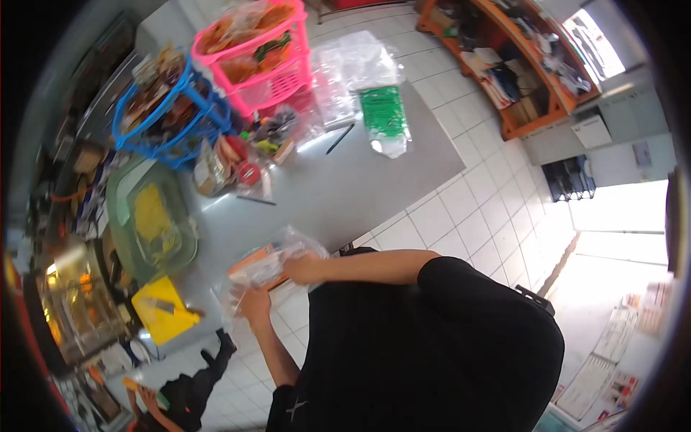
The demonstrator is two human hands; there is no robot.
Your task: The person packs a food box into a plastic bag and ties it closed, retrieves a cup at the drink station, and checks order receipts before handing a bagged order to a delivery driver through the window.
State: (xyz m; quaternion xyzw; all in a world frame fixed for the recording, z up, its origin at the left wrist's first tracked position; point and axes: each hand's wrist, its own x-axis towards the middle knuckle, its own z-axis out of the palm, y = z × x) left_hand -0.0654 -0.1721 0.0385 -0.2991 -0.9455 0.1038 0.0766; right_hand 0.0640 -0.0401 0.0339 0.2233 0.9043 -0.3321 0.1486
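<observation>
The grey counter (331, 194) runs across the middle of the frame. An orange shelf (512, 132) stands at upper right, and at lower left another person (188, 397) in dark clothes holds something yellow. At upper left, the pink basket (277, 90) and the blue basket (206, 119) stand side by side on the counter, both heaped with wrapped goods. Below the blue one, at centre left, sits the green tub (133, 258) with yellow stuff inside. Clear bags (363, 61) lie flat at upper centre, a green packet (384, 115) just beside them. The yellow board (164, 327) is at lower left, below the tub.

The clear bag (263, 270) is just left of the frame's centre, at the counter's near edge, with an orange item (250, 258) showing through the plastic. The right hand (306, 268) has its grip closed on the bag's right side; the left hand (253, 302) grips its lower side, the fingertips unclear. A knife (160, 305) lies on the board, and a dark pen (340, 139) lies near the packet.
</observation>
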